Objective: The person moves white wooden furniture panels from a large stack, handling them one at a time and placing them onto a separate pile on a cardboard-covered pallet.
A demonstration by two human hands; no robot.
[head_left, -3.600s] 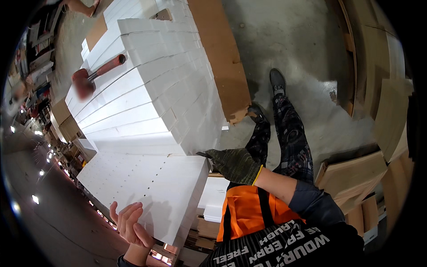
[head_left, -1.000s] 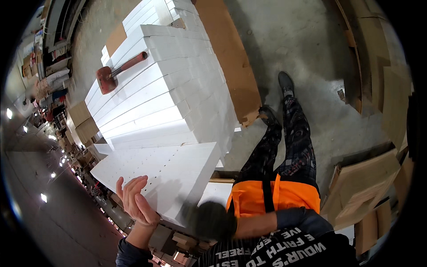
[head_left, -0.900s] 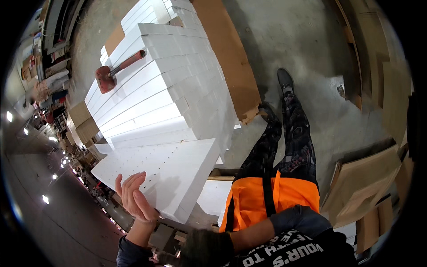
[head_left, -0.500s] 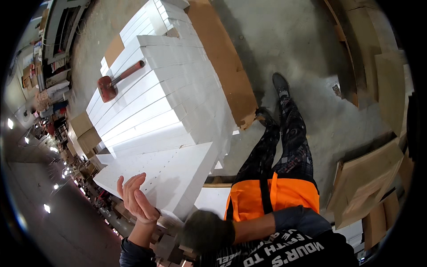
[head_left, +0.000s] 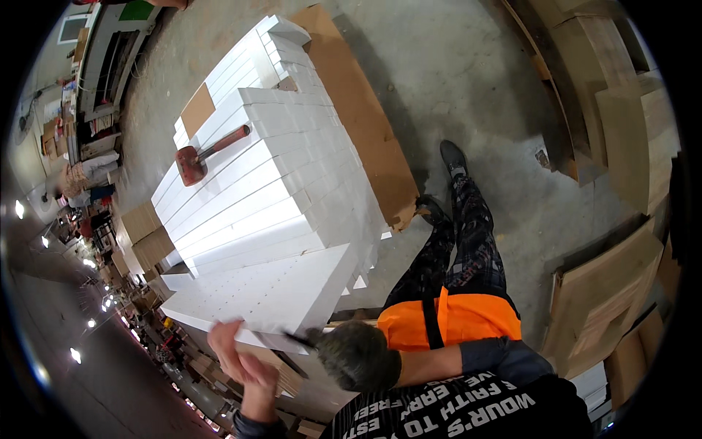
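My left hand [head_left: 245,358], bare and smeared by motion, is just off the near edge of a white panel [head_left: 256,289] dotted with small dark marks. Its fingers look loosely spread, with nothing in them. A dark grey-green glove covers my right hand [head_left: 358,356], held close to my body by the panel's near corner. Those fingers look curled, and a thin dark piece [head_left: 297,339] sticks out from them toward the panel; its kind cannot be made out. Beyond the panel, a red-headed mallet [head_left: 191,165] lies on a stack of white boards [head_left: 234,197].
Brown cardboard [head_left: 358,124] lies under the stack's right side. Several flattened cartons [head_left: 603,293] lean at the right. Concrete floor [head_left: 409,66] runs between them. A cardboard box [head_left: 146,227] stands left of the stack, and crowded shelving [head_left: 95,124] is farther left.
My left hand has drawn back from above the panel, and its fingers have blurred. The gloved right hand has shifted right, and the thin dark piece now shows. The whole view has tilted slightly.
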